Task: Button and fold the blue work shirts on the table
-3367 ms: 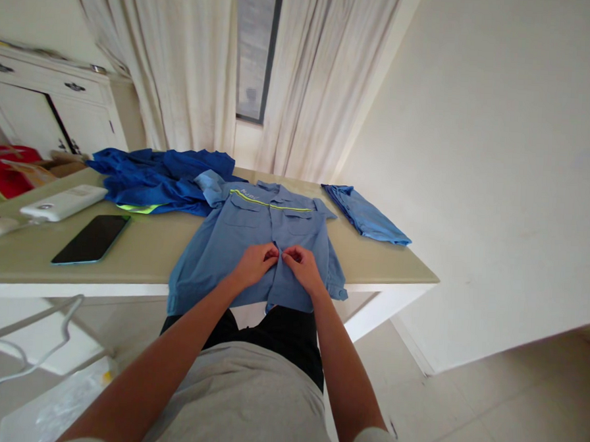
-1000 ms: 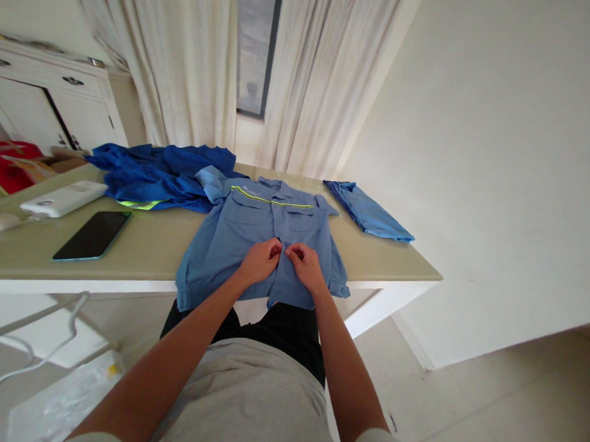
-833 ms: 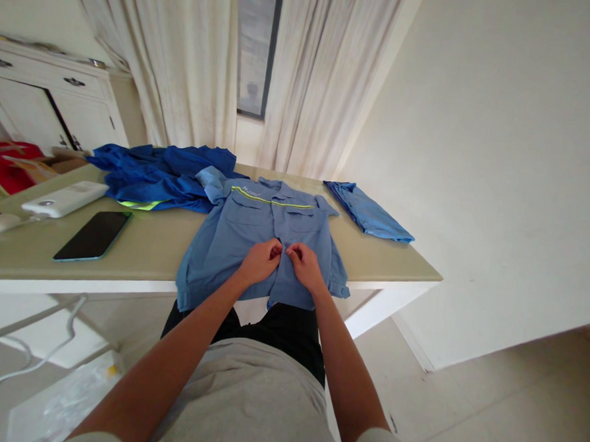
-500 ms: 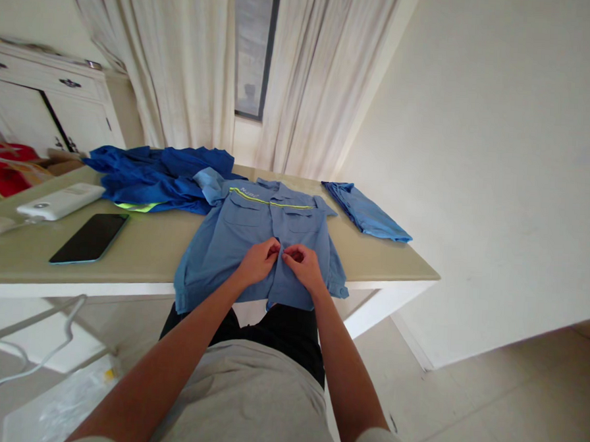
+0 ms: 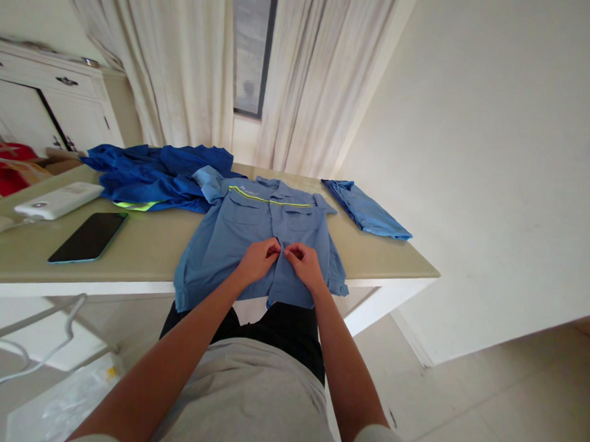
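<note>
A light blue work shirt [image 5: 239,241] lies front side up on the table, collar toward the window, its lower hem hanging over the near edge. It has two chest pockets, a yellow stripe and white lettering. My left hand [image 5: 259,262] pinches the shirt's front edge at the middle, below the pockets. Close beside it, my right hand [image 5: 305,264] pinches the other side of the front opening with thumb and finger. Any button between the fingertips is too small to make out. The shirt's sleeves lie out to both sides.
Crumpled dark blue clothing [image 5: 154,174] lies at the back left of the table [image 5: 386,259]. A folded blue garment [image 5: 372,212] is at the right. A black phone [image 5: 89,238] and a white device [image 5: 59,200] with a cable sit at the left.
The right fingertips have shifted very slightly away from the left ones. Both hands stay at the shirt front, and the shirt keeps its place.
</note>
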Action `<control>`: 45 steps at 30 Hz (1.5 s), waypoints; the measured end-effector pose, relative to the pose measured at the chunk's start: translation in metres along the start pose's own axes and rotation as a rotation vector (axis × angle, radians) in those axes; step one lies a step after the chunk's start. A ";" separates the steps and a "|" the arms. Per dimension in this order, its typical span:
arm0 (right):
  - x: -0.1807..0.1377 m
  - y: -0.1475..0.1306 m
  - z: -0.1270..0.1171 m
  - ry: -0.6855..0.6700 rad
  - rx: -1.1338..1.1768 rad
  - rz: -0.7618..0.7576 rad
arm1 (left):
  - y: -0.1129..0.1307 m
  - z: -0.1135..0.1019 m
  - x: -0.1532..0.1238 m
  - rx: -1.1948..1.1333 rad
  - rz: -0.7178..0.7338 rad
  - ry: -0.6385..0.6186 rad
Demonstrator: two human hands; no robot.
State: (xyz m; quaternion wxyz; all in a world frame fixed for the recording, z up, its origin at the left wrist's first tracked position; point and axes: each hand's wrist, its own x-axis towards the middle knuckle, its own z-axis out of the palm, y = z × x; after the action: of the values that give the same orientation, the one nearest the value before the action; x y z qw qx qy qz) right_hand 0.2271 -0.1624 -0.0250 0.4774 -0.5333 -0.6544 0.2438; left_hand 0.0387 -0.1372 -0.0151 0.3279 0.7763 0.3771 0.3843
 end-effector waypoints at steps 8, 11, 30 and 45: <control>-0.002 -0.001 -0.001 0.009 -0.021 -0.096 | 0.007 0.000 -0.002 0.129 -0.027 0.044; -0.002 -0.002 -0.002 0.006 -0.034 -0.108 | 0.006 0.002 -0.001 0.160 -0.038 0.057; -0.006 -0.006 0.005 0.037 -0.111 -0.145 | -0.002 0.001 0.002 -0.127 -0.104 0.047; -0.007 -0.006 0.004 0.016 -0.145 -0.192 | -0.008 0.003 0.003 -0.163 -0.087 0.067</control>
State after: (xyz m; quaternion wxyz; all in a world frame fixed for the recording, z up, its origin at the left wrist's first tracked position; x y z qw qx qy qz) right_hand 0.2205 -0.1699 -0.0241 0.4641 -0.5033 -0.7144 0.1448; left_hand 0.0398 -0.1309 -0.0215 0.3935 0.7166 0.3887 0.4250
